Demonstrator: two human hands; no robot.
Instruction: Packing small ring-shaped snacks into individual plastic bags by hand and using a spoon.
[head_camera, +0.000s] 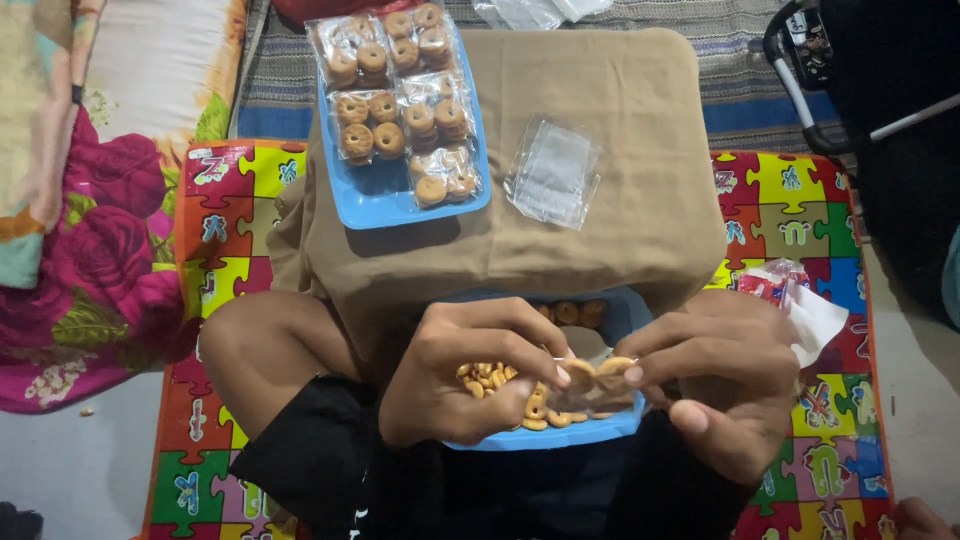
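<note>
Left hand (455, 375), low in the frame's centre, cups loose ring biscuits (487, 378) while its fingertips pinch a small clear bag (590, 385). Right hand (720, 385) grips the bag's other side (both over a blue tray (560, 437) of biscuits). Upper centre, a cloth-covered stool (620, 220) bears another blue tray (375, 205) with filled packets (400, 90), beside empty bags (555, 172).

Dim, warm indoor light from above; soft shadows under hands; slight blur throughout; dark top-right corner.
</note>
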